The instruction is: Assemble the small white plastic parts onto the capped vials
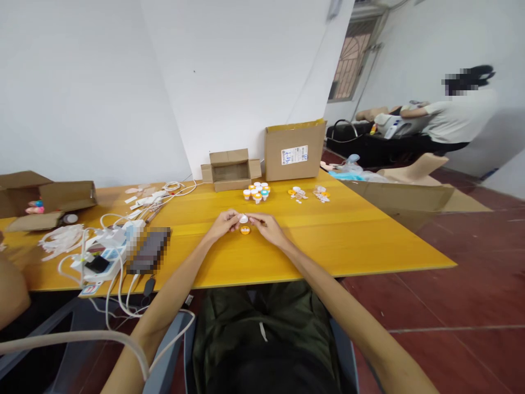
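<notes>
Over the wooden table, my left hand (225, 223) and my right hand (267, 225) meet with their fingertips closed on one small white cap-like piece (244, 218) between them. Its exact kind is too small to make out. Just below it on the tabletop lies an orange round piece (245, 230) with a white marking. Beyond my hands, several small white pieces with orange, white or teal tops (256, 192) stand in a cluster. Loose orange and clear parts (297, 193) lie in a small pile to the right, with a second pile (321, 193) beside it.
An open small cardboard box (230, 171) and a larger carton (294, 156) stand against the wall. To my left lie a phone (149, 250), a power strip (112, 254) with cables and another open box (69, 196). At the right back, a person (455, 117) sits working.
</notes>
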Demonstrator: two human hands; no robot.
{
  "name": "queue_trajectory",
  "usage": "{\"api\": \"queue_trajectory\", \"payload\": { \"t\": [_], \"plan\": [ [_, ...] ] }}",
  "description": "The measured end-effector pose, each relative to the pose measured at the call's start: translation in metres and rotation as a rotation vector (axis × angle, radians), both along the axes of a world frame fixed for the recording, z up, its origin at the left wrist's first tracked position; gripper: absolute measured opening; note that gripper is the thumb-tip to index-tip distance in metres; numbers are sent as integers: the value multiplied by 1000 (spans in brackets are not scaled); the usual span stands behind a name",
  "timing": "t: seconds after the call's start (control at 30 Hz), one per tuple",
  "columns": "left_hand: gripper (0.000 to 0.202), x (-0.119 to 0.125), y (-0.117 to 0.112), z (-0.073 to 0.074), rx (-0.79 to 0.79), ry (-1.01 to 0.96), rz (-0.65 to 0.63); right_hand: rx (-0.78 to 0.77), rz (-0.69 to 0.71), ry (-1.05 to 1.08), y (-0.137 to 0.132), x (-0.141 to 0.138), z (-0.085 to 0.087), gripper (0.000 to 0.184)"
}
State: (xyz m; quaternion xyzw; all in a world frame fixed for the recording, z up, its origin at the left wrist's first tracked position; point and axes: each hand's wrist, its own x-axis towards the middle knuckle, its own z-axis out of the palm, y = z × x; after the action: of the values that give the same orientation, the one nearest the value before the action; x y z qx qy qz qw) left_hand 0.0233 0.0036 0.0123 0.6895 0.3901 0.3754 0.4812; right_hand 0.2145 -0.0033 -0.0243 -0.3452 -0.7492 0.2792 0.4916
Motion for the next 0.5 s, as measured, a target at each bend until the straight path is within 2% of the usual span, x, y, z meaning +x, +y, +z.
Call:
{"api": "queue_trajectory", "payload": {
  "t": [0.3,0.5],
  "plan": [
    [39,-1,3,-2,3,59,-9,-32,-34,13,-1,-1,1,25],
    [39,-3,5,-3,85,84,21,-19,-38,15,-3,-1,4,24]
  ]
}}
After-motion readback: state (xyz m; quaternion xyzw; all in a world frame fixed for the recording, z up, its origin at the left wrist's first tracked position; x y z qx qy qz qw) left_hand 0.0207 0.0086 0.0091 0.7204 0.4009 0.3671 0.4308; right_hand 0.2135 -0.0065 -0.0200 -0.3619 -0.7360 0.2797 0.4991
